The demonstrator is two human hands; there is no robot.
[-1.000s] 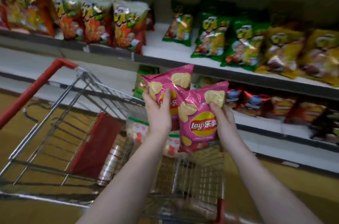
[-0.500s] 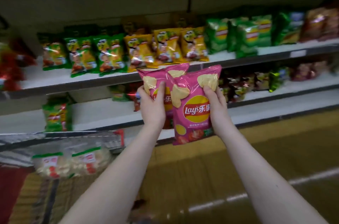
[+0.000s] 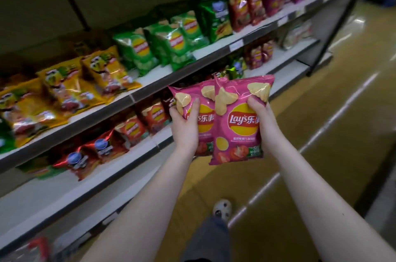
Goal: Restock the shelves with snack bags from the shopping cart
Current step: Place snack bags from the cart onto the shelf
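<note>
Your left hand has its grip clenched on one glossy pink crinkled-foil chip bag; your right hand grips a second pink foil chip bag that overlaps the first in front. You hold both in the air before the grey metal shelves, touching no shelf. Shiny green chip bags and yellow snack bags crowd the upper shelf; red foil bags line the one below, with bare shelf beside. Polished yellowish floor shows streaked reflections. One light shoe stands on it below.
</note>
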